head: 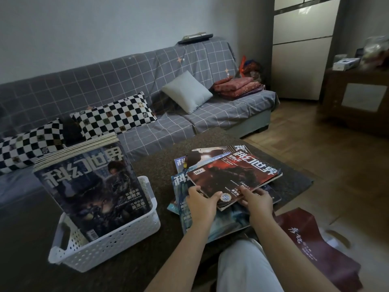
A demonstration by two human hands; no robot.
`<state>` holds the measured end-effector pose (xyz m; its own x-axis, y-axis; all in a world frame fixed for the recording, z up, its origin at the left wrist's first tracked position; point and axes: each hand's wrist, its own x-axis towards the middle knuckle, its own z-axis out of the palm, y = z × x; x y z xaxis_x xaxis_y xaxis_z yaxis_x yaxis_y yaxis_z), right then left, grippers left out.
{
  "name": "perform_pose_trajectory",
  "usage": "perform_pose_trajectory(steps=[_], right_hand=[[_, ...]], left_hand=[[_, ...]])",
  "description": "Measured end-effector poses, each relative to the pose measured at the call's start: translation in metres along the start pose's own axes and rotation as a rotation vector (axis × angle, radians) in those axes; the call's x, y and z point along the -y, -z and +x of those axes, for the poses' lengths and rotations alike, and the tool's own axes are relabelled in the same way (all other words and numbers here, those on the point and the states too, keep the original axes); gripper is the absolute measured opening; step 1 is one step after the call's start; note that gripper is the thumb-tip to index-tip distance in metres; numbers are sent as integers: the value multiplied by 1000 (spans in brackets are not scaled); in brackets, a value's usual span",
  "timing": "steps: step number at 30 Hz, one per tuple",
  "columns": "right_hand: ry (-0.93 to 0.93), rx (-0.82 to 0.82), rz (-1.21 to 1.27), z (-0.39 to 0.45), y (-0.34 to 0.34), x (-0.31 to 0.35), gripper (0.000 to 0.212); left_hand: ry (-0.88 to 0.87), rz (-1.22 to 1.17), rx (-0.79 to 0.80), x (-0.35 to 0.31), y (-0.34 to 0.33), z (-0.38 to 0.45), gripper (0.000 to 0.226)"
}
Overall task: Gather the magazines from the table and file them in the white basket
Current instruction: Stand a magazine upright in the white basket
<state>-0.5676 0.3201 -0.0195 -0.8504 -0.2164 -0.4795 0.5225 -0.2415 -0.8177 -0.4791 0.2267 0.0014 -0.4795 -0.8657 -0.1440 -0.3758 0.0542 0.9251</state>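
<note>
Dark table [160, 165] bears white basket [109, 247]; grey checked sofa [168, 81] behind.

Between the white basket [117, 241] and the loose pile of magazines [221, 178] to its right, a strip of dark table [160, 165] is bare, so a hand can pass there. Inside the basket, the upright stack of magazines [90, 182] fills the far part and leans back, and only a narrow gap is free along the near wall. Right of the basket, both hands [203, 204] and the top magazine [233, 175] cover the pile.
</note>
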Motion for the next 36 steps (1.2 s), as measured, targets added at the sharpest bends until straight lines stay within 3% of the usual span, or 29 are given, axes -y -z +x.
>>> perform_pose_trajectory(steps=[6, 12, 16, 20, 31, 36], right_hand=[[190, 23, -147, -14, 6, 10, 27], [242, 225, -217, -31, 18, 27, 25], [249, 402, -161, -43, 11, 36, 25], [261, 508, -194, -53, -2, 44, 24], [367, 758, -330, -88, -78, 29, 28], [439, 816, -409, -106, -126, 17, 28]], left_hand=[[-218, 279, -50, 1, 7, 5, 51], [-302, 486, -8, -14, 27, 22, 63], [-324, 349, 4, -21, 53, 27, 74], [-324, 230, -94, -27, 87, 24, 75], [-355, -76, -371, -22, 204, 4, 20], [-363, -145, -449, -15, 254, 1, 15]])
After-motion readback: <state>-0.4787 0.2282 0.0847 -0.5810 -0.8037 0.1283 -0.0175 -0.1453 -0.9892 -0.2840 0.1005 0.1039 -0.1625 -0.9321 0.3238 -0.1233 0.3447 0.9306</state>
